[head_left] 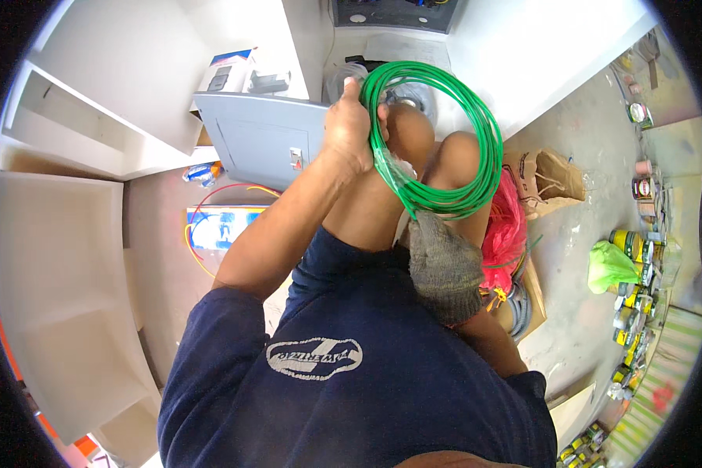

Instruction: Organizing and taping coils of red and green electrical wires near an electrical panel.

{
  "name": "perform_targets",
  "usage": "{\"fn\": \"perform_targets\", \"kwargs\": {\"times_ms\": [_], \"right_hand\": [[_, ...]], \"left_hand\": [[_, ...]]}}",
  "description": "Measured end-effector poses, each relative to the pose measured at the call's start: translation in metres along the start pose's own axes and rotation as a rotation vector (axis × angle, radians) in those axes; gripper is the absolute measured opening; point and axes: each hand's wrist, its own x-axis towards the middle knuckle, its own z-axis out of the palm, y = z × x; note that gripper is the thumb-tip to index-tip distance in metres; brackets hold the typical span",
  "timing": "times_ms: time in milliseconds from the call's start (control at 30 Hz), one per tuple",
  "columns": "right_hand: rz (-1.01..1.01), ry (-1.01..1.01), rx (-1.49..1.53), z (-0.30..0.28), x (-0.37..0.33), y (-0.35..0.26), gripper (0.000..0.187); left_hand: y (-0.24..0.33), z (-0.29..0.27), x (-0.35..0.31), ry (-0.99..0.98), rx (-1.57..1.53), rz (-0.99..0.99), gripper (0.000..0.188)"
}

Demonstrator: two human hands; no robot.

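My bare left hand (349, 129) is closed around the left side of a coil of green wire (487, 148), held up over my knees. Clear plastic wrap (398, 173) clings to the coil's lower left. My right hand (447, 269), in a grey knitted glove, is just below the coil; its fingers are closed where a strand of the green wire runs down to the glove. Part of those fingertips is hidden. Left of my left arm stands a grey metal panel door (261, 132) with a small latch.
White cabinet panels (554, 54) rise on both sides. A small box (228, 72) sits behind the panel door. Red and yellow wires (199, 210) lie at left. To the right are a red plastic bag (505, 226), a brown paper bag (558, 183), grey conduit (520, 308) and several cans (630, 243).
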Motion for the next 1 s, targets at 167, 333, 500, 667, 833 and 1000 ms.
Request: {"fn": "perform_targets", "kwargs": {"times_ms": [167, 333, 500, 667, 833, 1000], "right_hand": [[-0.087, -0.054, -0.132, -0.009, 0.004, -0.002, 0.027], [-0.115, -0.23, -0.363, 0.011, 0.012, -0.01, 0.027], [-0.164, 0.125, -0.289, 0.027, 0.018, -0.002, 0.032], [-0.086, 0.06, -0.219, 0.018, 0.043, 0.004, 0.016], [-0.269, -0.217, -0.299, -0.009, 0.01, 0.022, 0.014], [-0.077, -0.181, -0.248, -0.001, -0.012, 0.015, 0.015]], "left_hand": [[-0.006, 0.011, -0.017, 0.015, 0.099, 0.065, 0.063], [-0.014, 0.013, -0.01, 0.087, 0.138, 0.141, 0.065], [-0.022, 0.02, -0.017, 0.046, 0.213, 0.245, 0.058], [-0.029, 0.019, -0.01, 0.04, 0.177, 0.278, 0.056], [-0.008, 0.006, 0.001, 0.013, 0.136, 0.189, 0.061], [-0.012, 0.007, 0.003, -0.011, -0.031, -0.013, 0.065]]}}
